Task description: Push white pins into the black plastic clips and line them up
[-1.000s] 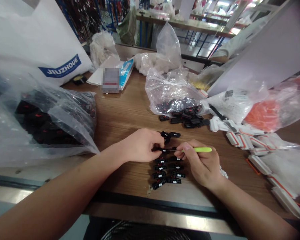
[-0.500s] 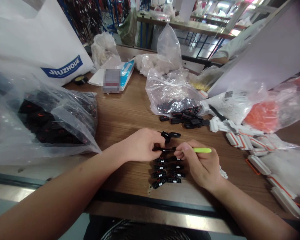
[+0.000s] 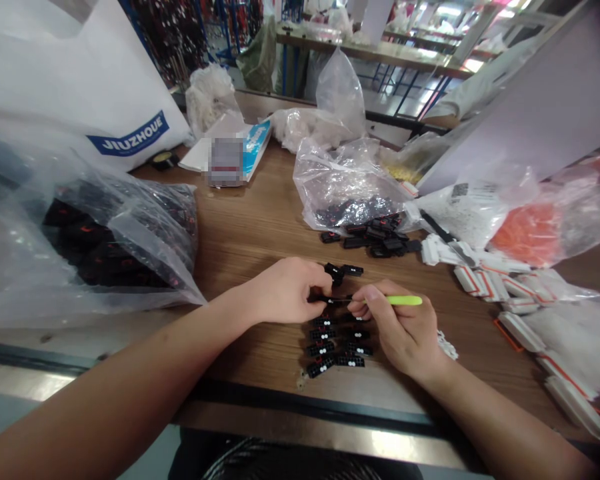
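Lime-green pick (image 3: 404, 301) sits pinched shut in the right hand (image 3: 400, 330), its thin tip at a small black plastic part (image 3: 330, 300). The left hand (image 3: 285, 291) grips that part closed, just above two rows of matching parts (image 3: 326, 343) on the wooden table (image 3: 260, 253). A clear plastic bag (image 3: 130, 230) of black parts lies to the left.

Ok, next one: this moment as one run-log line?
left hand: holds black plastic part | right hand: holds green-handled pick at that part | below hands: rows of black parts
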The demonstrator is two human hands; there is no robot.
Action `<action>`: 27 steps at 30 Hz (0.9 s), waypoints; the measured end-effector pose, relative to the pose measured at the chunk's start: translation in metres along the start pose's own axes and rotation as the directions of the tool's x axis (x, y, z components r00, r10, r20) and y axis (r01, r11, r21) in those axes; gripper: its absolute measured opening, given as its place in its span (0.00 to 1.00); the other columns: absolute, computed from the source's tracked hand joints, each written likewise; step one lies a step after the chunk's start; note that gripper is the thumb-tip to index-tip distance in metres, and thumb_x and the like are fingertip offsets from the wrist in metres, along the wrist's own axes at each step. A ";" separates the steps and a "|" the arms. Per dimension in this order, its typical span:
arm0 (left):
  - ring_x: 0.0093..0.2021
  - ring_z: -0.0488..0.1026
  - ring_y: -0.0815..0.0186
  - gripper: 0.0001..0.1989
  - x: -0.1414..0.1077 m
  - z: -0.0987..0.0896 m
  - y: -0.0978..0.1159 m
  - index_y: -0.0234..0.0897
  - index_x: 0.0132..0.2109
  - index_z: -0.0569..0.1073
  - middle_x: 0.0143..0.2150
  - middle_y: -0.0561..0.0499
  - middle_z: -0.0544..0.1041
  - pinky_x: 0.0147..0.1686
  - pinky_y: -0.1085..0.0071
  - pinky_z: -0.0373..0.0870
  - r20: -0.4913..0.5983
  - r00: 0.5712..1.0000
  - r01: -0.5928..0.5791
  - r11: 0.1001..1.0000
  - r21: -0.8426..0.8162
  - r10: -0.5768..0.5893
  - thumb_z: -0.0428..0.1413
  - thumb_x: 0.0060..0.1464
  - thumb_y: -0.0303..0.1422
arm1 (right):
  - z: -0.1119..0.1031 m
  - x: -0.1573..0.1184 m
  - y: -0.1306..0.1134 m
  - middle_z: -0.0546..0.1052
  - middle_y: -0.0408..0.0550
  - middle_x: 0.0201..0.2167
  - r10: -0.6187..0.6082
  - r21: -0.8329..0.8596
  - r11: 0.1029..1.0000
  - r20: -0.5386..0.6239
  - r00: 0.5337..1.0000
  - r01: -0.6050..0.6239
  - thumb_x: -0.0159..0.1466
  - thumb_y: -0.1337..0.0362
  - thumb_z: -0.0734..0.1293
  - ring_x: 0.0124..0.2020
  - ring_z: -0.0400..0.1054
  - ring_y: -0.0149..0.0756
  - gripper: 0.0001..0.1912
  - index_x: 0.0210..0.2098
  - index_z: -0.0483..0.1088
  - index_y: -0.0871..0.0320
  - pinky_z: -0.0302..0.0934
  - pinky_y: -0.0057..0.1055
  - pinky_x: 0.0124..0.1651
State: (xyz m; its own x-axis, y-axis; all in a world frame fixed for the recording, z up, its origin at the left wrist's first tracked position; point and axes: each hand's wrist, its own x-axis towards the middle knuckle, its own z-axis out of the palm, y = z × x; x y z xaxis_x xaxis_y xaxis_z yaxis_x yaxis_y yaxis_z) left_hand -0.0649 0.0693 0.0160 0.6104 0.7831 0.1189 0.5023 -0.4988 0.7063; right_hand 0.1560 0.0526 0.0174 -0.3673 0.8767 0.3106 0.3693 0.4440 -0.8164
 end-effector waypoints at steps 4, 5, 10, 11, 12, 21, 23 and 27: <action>0.31 0.69 0.68 0.08 0.000 0.000 -0.001 0.36 0.38 0.78 0.34 0.52 0.75 0.31 0.72 0.62 0.000 1.000 0.003 1.000 0.010 -0.003 0.56 0.50 0.25 | -0.001 -0.001 0.000 0.78 0.45 0.26 0.006 -0.003 1.000 0.019 1.000 -0.006 0.70 0.63 0.61 0.26 0.73 0.31 0.14 0.31 0.74 0.58 0.68 0.27 0.29; 0.31 0.69 0.68 0.08 0.000 0.000 -0.001 0.36 0.38 0.78 0.34 0.52 0.75 0.31 0.72 0.62 0.001 1.000 0.004 1.000 0.011 -0.004 0.56 0.50 0.25 | -0.001 -0.001 0.000 0.78 0.45 0.26 0.005 -0.009 1.000 0.028 1.000 -0.005 0.70 0.64 0.61 0.26 0.73 0.31 0.14 0.31 0.74 0.58 0.68 0.27 0.30; 0.32 0.70 0.68 0.10 0.001 -0.001 0.001 0.37 0.39 0.79 0.34 0.51 0.76 0.32 0.71 0.63 0.006 1.000 0.000 1.000 0.010 0.000 0.56 0.50 0.25 | -0.002 -0.002 0.001 0.78 0.45 0.27 -0.017 -0.065 0.998 0.076 0.997 0.022 0.71 0.64 0.61 0.27 0.73 0.31 0.13 0.32 0.74 0.57 0.67 0.29 0.32; 0.32 0.70 0.68 0.09 0.001 -0.001 0.002 0.37 0.39 0.79 0.34 0.51 0.76 0.32 0.72 0.63 0.005 1.000 0.004 1.000 0.013 -0.004 0.56 0.50 0.25 | -0.003 -0.001 0.000 0.77 0.45 0.27 -0.022 -0.088 0.996 0.093 0.995 0.031 0.71 0.63 0.61 0.28 0.72 0.32 0.14 0.32 0.73 0.57 0.67 0.29 0.32; 0.31 0.70 0.68 0.09 0.001 -0.001 0.003 0.37 0.39 0.79 0.34 0.51 0.76 0.32 0.72 0.62 0.005 1.000 0.009 1.000 0.019 -0.009 0.56 0.50 0.25 | -0.003 -0.001 -0.001 0.77 0.45 0.27 -0.028 -0.115 0.993 0.112 0.993 0.041 0.71 0.63 0.60 0.28 0.72 0.32 0.14 0.32 0.73 0.57 0.66 0.29 0.32; 0.32 0.71 0.68 0.07 -0.001 -0.005 0.002 0.38 0.39 0.78 0.36 0.52 0.77 0.33 0.72 0.64 -0.025 0.999 0.030 0.989 0.146 -0.027 0.57 0.52 0.27 | -0.009 -0.005 0.000 0.78 0.46 0.27 -0.044 -0.022 0.999 0.001 0.999 0.044 0.71 0.63 0.61 0.28 0.73 0.33 0.14 0.33 0.75 0.57 0.68 0.29 0.31; 0.31 0.71 0.68 0.08 -0.003 -0.007 0.003 0.38 0.40 0.78 0.36 0.52 0.77 0.32 0.72 0.64 -0.045 0.998 0.045 0.979 0.199 -0.036 0.57 0.53 0.27 | -0.013 -0.007 0.000 0.78 0.46 0.26 -0.005 0.040 0.999 -0.001 1.000 0.005 0.71 0.63 0.61 0.26 0.73 0.32 0.14 0.32 0.75 0.57 0.68 0.28 0.29; 0.27 0.68 0.70 0.07 -0.007 -0.013 0.009 0.37 0.40 0.76 0.34 0.53 0.75 0.27 0.73 0.62 -0.117 0.993 0.039 0.982 0.184 -0.018 0.58 0.52 0.31 | -0.016 -0.010 -0.004 0.77 0.43 0.23 0.003 0.043 0.999 0.110 0.994 -0.008 0.71 0.64 0.61 0.23 0.71 0.29 0.15 0.30 0.74 0.57 0.66 0.25 0.27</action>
State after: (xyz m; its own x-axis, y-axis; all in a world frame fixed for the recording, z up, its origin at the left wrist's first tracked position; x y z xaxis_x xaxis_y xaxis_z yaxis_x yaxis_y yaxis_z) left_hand -0.0728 0.0648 0.0308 0.5257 0.8298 0.1871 0.6302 -0.5277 0.5695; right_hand 0.1722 0.0448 0.0251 -0.4579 0.8523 0.2528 0.3349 0.4287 -0.8391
